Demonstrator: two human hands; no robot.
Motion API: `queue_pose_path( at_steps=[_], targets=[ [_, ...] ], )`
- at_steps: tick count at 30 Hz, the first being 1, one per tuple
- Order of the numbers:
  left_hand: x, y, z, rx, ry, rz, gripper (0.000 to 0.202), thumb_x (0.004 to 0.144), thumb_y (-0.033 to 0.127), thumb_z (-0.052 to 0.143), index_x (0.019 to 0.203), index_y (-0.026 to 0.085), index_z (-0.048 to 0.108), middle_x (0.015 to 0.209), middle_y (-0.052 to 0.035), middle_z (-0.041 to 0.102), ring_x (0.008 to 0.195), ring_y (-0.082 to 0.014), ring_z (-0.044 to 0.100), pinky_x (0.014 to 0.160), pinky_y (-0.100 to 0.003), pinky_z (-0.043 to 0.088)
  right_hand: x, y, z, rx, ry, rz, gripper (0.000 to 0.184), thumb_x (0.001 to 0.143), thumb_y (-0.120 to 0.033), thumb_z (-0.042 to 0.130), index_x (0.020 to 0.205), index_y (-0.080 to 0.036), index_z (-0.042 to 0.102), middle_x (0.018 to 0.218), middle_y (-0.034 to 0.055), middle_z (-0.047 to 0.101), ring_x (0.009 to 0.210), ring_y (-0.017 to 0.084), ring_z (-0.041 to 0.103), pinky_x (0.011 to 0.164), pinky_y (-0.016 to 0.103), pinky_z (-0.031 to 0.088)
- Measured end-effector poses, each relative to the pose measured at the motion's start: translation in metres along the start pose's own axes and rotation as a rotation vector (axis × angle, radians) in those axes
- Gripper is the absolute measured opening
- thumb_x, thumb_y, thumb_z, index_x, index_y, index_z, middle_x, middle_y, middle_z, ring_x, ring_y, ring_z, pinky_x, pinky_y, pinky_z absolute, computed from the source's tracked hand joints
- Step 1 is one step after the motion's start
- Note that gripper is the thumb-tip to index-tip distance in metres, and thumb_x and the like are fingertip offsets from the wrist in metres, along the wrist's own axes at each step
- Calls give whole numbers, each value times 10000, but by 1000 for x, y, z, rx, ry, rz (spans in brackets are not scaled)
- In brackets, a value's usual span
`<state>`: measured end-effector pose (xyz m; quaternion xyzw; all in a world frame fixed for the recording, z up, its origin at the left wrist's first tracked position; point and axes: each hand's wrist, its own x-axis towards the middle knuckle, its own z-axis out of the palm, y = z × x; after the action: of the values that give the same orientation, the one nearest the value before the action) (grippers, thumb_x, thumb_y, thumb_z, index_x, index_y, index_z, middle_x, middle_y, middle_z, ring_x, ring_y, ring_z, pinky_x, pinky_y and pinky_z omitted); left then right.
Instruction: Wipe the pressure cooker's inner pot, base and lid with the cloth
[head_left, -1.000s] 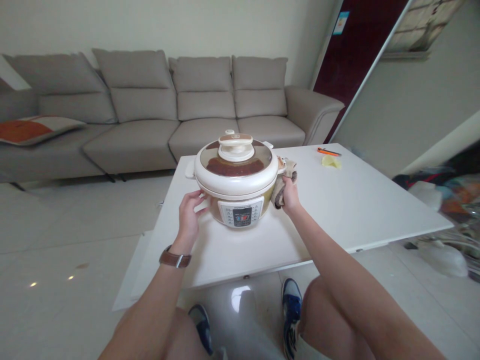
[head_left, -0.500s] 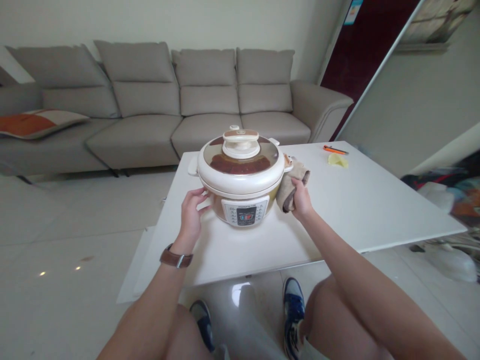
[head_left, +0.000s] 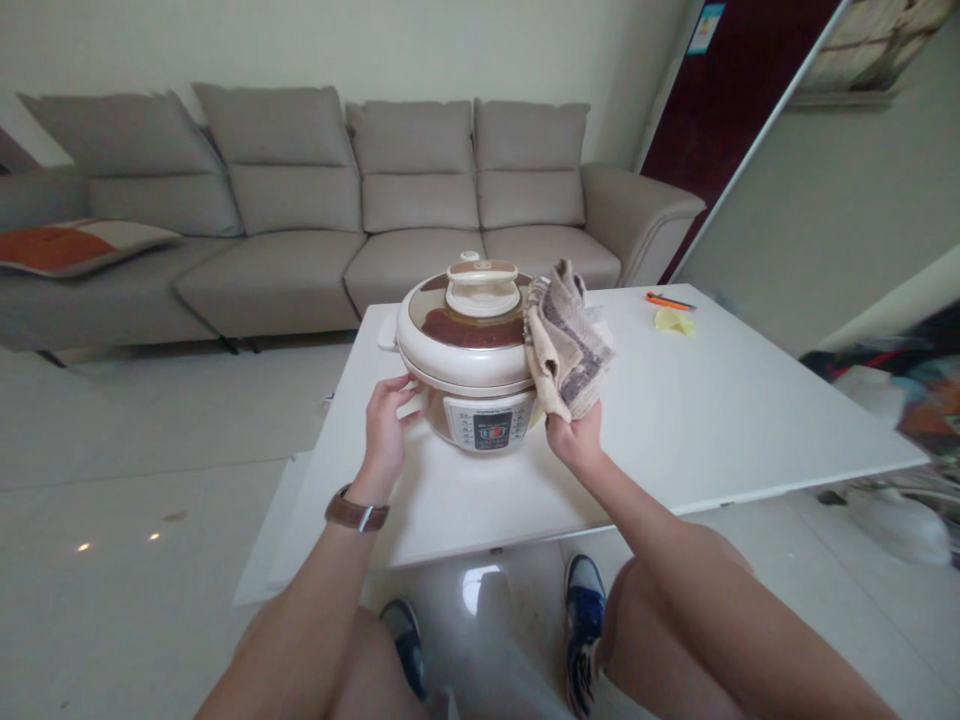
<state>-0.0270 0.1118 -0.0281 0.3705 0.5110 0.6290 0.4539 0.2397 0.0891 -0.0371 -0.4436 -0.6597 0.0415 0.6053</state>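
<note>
An electric pressure cooker (head_left: 457, 365) stands upright on the white table, its white-rimmed lid on top and a control panel facing me. My left hand (head_left: 388, 425) steadies its lower left side, thumb and fingers curved against the body. In my right hand (head_left: 576, 435) is a beige and brown patterned cloth (head_left: 566, 350), gripped at its lower end. The cloth fans upward over the right edge of the lid and hides that side of the cooker.
The white table (head_left: 712, 420) carries an orange utility knife (head_left: 670, 301) and a crumpled yellowish piece (head_left: 675, 321) at the far right. Behind it is a grey sofa (head_left: 420, 200) with an orange and white cushion (head_left: 82, 245). Assorted items lie on the floor at right.
My right hand has moved left and slightly down, closer to the cooker. The bunched cloth has opened out and swung up over the lid's right side. My left hand stays in place.
</note>
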Motion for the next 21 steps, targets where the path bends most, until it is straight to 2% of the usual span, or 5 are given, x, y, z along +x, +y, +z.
queue_pose_path(
  at_steps=[3,6,11,16,21],
  targets=[
    [0,0,0,14,1,-1,251,707,362,649,921,233,663,1191,-56,707,1176,-280,661,728,-301,534,-1,3,-4,-294,-96,-331,337,904,-475,588,1101,-256,753,1191,118,783,1255,343,678,1119,531,498],
    [-1,-1,0,23,-6,10,257,716,362,650,938,231,656,1188,-58,704,1181,-279,659,734,-304,534,9,-1,-11,-418,-142,-458,392,922,-471,594,1216,-246,722,1386,136,699,1366,336,607,1126,506,493],
    [0,-4,1,27,2,17,267,727,362,654,960,230,652,1228,-64,688,1188,-278,655,729,-304,547,41,-10,-20,-330,-111,-195,482,931,-409,568,1382,-256,645,1495,111,628,1472,333,499,1157,506,452],
    [0,-8,2,40,23,43,253,738,359,659,960,238,653,1238,-57,679,1177,-270,653,706,-294,563,78,-17,-16,-156,17,150,315,932,-375,556,1157,-244,733,1242,111,754,1269,348,626,1110,500,470],
    [-3,-11,2,61,31,69,225,755,335,648,961,244,640,1265,-52,670,1185,-259,649,696,-276,568,93,-57,-1,-375,-247,-27,189,873,-268,604,969,-178,738,1127,173,764,1215,376,621,1115,510,428]
  ],
)
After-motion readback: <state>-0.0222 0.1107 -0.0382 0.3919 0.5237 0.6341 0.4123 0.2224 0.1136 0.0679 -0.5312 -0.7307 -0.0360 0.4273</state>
